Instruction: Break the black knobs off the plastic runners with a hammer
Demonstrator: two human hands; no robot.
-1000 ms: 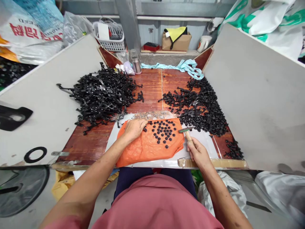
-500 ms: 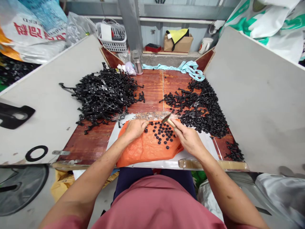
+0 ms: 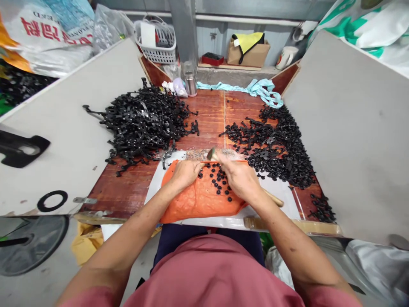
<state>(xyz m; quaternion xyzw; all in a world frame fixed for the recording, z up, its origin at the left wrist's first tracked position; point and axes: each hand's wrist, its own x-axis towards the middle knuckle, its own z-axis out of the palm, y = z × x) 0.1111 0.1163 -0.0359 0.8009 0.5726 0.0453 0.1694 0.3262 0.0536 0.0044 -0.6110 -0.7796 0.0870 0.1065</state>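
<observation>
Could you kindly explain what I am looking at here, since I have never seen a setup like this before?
Of course. There is no machine: these are a person's own two bare hands, seen from a camera worn on the head that looks forward and down. The left hand rests at the upper part of an orange sheet, its fingertips near small black round pieces; whether it grips one is hidden. The right hand holds a hammer-like tool with a wooden handle. Around them is a reddish-brown tabletop, with a left pile of black parts and a right pile. At the back stands a metal flask.
</observation>
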